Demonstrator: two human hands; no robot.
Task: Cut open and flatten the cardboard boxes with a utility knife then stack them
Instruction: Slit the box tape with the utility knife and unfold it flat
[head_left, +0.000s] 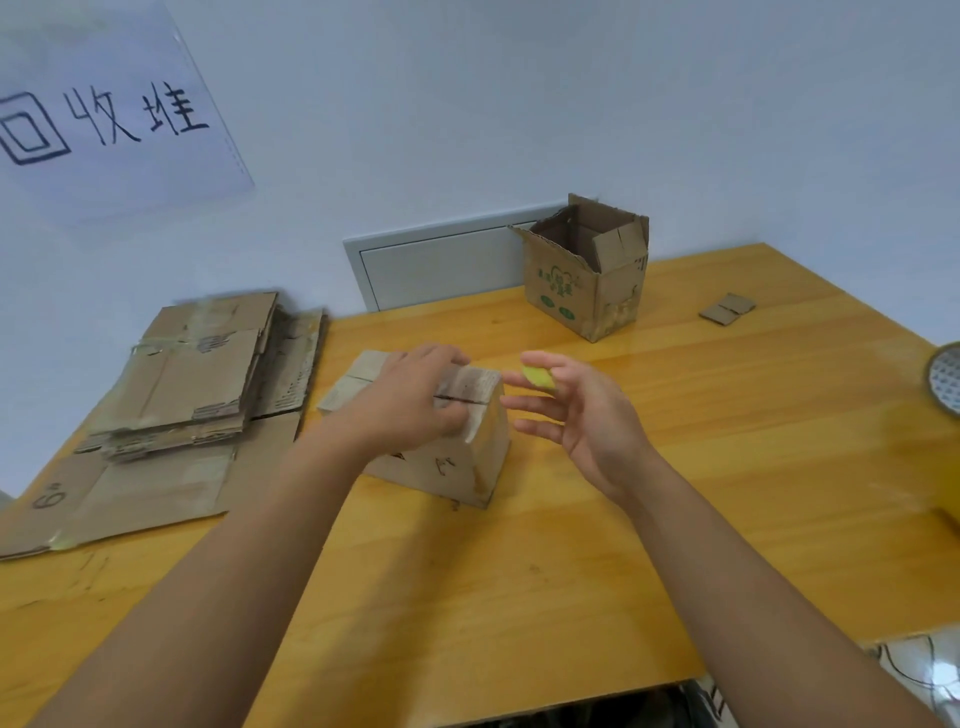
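- A pale blue-white wall (519, 93) fills the upper half, evenly lit.
- A paper sign (104, 119) with handwritten black characters hangs on it at upper left, under a clear sleeve.
- A grey-white panel (436, 270) with a raised frame sits low in the wall, behind the desk.
- The desk (727, 467) is glossy yellow-orange wood with visible plank seams.

Both forearms bare w/ no sleeves, left hand (410, 395) & right hand (582, 415) ungloved.
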